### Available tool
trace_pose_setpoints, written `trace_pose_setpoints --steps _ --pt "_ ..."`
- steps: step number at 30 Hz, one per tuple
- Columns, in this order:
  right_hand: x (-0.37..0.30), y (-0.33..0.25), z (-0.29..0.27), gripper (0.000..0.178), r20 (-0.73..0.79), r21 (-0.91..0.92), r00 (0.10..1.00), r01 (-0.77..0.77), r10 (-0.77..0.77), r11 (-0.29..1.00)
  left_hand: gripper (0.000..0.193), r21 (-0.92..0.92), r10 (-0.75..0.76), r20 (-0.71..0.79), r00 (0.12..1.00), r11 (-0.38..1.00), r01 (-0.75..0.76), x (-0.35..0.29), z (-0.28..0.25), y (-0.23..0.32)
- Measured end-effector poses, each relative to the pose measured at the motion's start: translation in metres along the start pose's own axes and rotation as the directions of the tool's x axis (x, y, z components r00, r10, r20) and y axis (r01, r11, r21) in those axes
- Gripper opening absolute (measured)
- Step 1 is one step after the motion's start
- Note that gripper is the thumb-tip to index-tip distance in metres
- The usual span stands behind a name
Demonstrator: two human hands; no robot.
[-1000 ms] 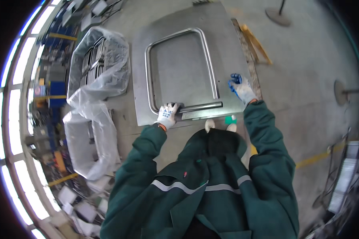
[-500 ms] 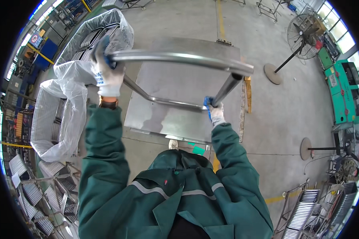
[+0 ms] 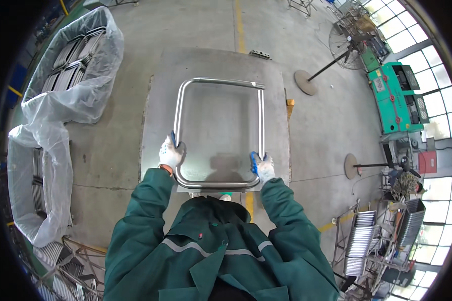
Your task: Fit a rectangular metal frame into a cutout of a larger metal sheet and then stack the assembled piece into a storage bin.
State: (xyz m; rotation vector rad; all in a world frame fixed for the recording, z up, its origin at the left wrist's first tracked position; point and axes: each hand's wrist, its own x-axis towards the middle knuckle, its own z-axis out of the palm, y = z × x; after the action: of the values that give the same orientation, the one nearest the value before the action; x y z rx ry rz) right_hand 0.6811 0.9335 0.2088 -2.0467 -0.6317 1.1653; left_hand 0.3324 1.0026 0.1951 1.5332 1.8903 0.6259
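A shiny bent metal tube frame [image 3: 261, 113], roughly square with rounded corners, lies flat or nearly flat over the grey metal table [image 3: 158, 95]. At its far right corner a tube end shows. My left hand [image 3: 171, 152], in a white glove with blue on it, is closed around the left side of the frame near the close corner. My right hand [image 3: 264, 166], gloved alike, grips the right side at about the same height. Both palms are hidden. The table's bare top shows through the middle of the frame.
Two bins lined with clear plastic [image 3: 108, 65] stand left, holding stacked bent tubes [image 3: 68, 72]. A small metal block [image 3: 259, 54] sits at the table's far edge. To the right are a pedestal fan [image 3: 347, 54], a green machine [image 3: 392, 103] and a rack of tubes [image 3: 360, 241].
The frame has come down from a raised, tilted position and turned to lie over the table. My left hand has moved down and nearer; my right hand still holds the frame.
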Motion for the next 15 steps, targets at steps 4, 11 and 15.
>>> trace_pose_setpoints --steps 4,11,15 --pt "0.013 -0.008 0.017 0.036 -0.172 -0.513 0.929 0.199 -0.328 0.835 0.050 0.102 0.164 -0.132 0.978 0.983 -0.151 0.034 0.005 -0.008" --pt "0.038 -0.036 0.023 0.044 -0.139 -0.693 0.848 0.286 -0.512 0.662 0.052 0.247 0.126 -0.222 0.967 0.967 -0.069 0.048 0.009 0.012" --pt "0.043 -0.037 0.013 0.051 0.032 -0.453 0.942 0.313 -0.335 0.835 0.058 0.145 0.108 -0.178 0.978 0.986 -0.082 0.019 -0.006 -0.003"
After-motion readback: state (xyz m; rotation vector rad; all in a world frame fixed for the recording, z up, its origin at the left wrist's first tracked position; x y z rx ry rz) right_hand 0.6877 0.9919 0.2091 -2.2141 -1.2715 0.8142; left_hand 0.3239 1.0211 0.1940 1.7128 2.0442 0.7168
